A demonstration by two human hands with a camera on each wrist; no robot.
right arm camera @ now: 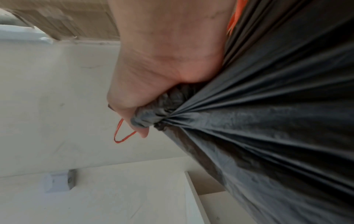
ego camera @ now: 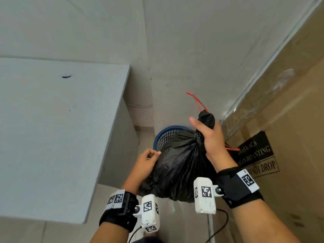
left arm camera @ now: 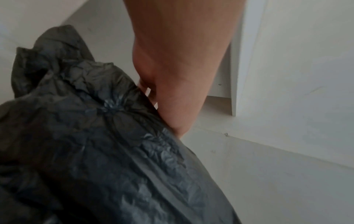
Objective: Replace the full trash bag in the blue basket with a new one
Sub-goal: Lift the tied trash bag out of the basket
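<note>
A full black trash bag (ego camera: pixel 178 163) hangs lifted above the blue mesh basket (ego camera: pixel 166 132), which stands on the floor against the wall. My right hand (ego camera: pixel 210 137) grips the bag's gathered neck in a fist; a red drawstring (ego camera: pixel 198 102) sticks out above it. In the right wrist view my right hand (right arm camera: pixel 162 68) squeezes the bunched plastic (right arm camera: pixel 268 121), with the red loop (right arm camera: pixel 120 133) hanging beyond. My left hand (ego camera: pixel 149 160) is at the bag's left side, fingers curled and pinching the plastic. The left wrist view shows that hand (left arm camera: pixel 172 75) pressed against the crinkled bag (left arm camera: pixel 95 151).
A white table top (ego camera: pixel 52 128) fills the left side, close to the basket. A tall cardboard box (ego camera: pixel 289 120) with a black label stands on the right. The basket sits in the narrow gap between them. A black cable (ego camera: pixel 222 223) runs near the floor.
</note>
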